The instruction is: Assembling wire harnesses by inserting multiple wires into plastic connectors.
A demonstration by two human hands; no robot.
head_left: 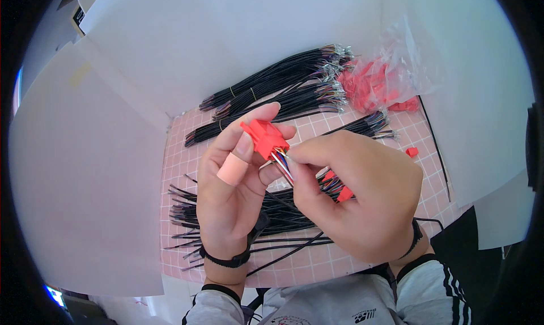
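The left hand (pixel 224 183) is held palm up above the pink gridded table (pixel 317 265), its wrist bent only slightly, with the forearm brought in from the lower edge. A red plug (pixel 265 139) is grasped in it: the near face is pressed by the thumb, around which an orange-pink sleeve (pixel 233 169) is worn, while the forefinger is stretched along the far side and another fingertip is shown beyond the plug. The plug is thus held tilted, raised over the middle of the table, with its wired end turned toward the right hand (pixel 362 194).

The right hand is turned back upward, its knuckles arched and its wrist angled inward. Thin coloured wires (pixel 281 165) at the plug's end are gripped between its thumb and forefinger, close to the plug; its other fingers are mostly hidden beneath. A dark band (pixel 226 261) is worn on the left wrist.

Below both hands, black cables (pixel 283 214) are spread in a pile. Farther off, tied cable bundles (pixel 272 75) are laid slantwise, and beside their stripped ends a clear bag (pixel 405 53) is set, filled with red pieces (pixel 368 87).
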